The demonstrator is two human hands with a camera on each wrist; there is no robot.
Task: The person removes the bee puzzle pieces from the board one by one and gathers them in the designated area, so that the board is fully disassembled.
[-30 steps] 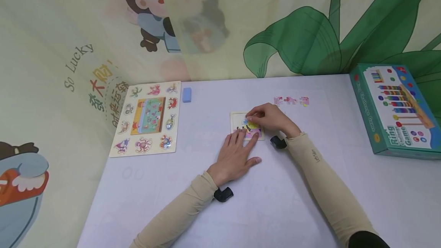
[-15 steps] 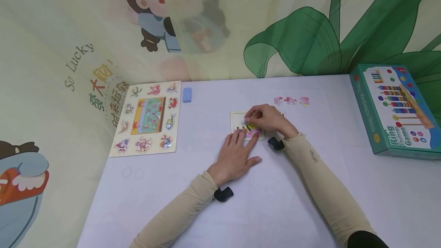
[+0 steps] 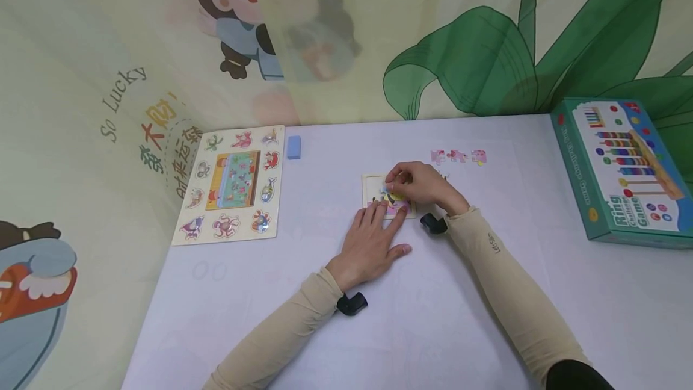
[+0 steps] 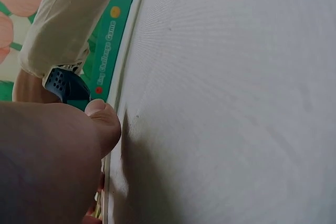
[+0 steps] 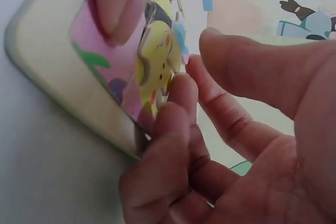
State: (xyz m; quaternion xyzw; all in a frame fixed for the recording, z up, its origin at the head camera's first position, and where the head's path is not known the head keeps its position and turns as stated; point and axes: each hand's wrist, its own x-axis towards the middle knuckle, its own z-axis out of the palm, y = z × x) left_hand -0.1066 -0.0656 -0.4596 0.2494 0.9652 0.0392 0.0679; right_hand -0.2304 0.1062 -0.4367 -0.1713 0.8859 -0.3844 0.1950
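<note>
Cream puzzle board (image 3: 372,186): head view, flat on the tabletop (image 3: 444,336), sides squared to its back edge, looking slightly longer across than deep.
Left hand (image 3: 364,250): fingers straight, resting on the board's near edge, unmoved over the last second.
Right hand (image 3: 419,185): curled over the board's right half, nudged slightly leftward since then.
Pink pieces (image 3: 457,156): three in a row, beyond and right of the board, unmoved.
Green box (image 4: 107,45): left wrist view, past the left hand, which mostly hides the board.
Yellow piece (image 5: 157,59): right wrist view, on the board at the right fingertips; I cannot tell whether they pinch it. A board corner points left.
</note>
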